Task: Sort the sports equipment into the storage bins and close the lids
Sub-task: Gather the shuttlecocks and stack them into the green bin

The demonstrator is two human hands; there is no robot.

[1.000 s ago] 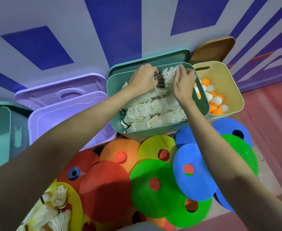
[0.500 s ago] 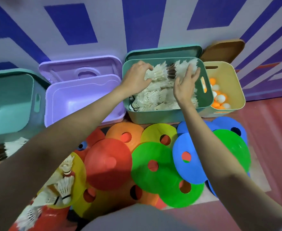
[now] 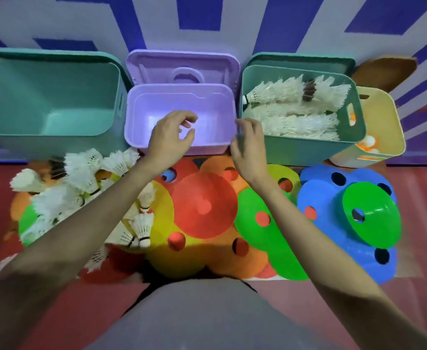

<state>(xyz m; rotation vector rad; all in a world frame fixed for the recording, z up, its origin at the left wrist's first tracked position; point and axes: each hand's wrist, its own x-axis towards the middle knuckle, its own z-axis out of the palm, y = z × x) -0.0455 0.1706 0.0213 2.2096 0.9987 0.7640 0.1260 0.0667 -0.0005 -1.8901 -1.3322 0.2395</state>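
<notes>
From where I stood, the nearest thing was the spread of flat cone discs (image 3: 205,205) on the red floor, red, yellow, orange, green and blue, overlapping one another right under the person's forearms. At about nine o'clock from those discs lay the loose heap of shuttlecocks (image 3: 81,180), white feathers tumbled over the discs, their long axes pointing every way, some cork-down, some flat.

Just beyond the discs both hands hung in the air holding nothing. The left hand (image 3: 172,135) hovered over the near rim of the purple bin (image 3: 182,147), fingers loosely curled and apart from the thumb. The right hand (image 3: 247,145) was just beside that bin's right corner, fingers relaxed and parted, nothing in them.

The relation that mattered, to my eye: the shuttlecock heap lay at about eight o'clock from the left hand, down and to the left, and the left hand was plainly the nearer of the two; the right would have had to cross over the discs to get there.

Farther back, at about two o'clock from the right hand, the green bin (image 3: 308,152) was already packed with shuttlecocks in rows lying left to right. The large teal bin (image 3: 55,137) stood open at ten o'clock, and the yellow bin (image 3: 389,122) with orange and white balls sat farthest right. No lid was closed yet.
</notes>
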